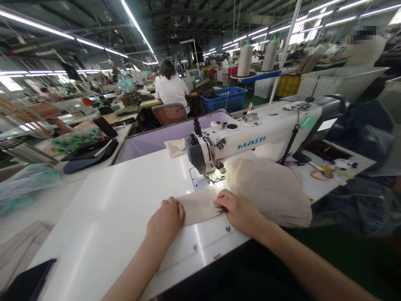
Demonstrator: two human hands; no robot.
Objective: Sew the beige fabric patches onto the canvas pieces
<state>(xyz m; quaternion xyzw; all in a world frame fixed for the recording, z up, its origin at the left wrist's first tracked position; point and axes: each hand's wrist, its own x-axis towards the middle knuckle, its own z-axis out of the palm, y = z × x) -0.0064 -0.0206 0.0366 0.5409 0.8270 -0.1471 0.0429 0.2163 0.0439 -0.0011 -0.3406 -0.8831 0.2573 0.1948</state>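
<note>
A narrow beige fabric piece (198, 207) lies flat on the white sewing table, in front of the needle area of a sewing machine (247, 140). My left hand (166, 219) is closed on its left end, fingers curled and thumb along the edge. Over its right end, my right hand (238, 211) is closed around what look like small thread snips (221, 209); their dark pointed tips stick out beneath the fingers, and the rest is hidden in the palm. A pile of beige fabric pieces (271, 190) rests beside my right hand, under the machine arm.
A small beige scrap (175, 148) lies at the table's far edge, beside a lilac bin (147, 140). Scissors with orange handles (322, 173) are at the right. A dark phone-like object (29, 280) sits at lower left. A seated person (171, 90) works ahead.
</note>
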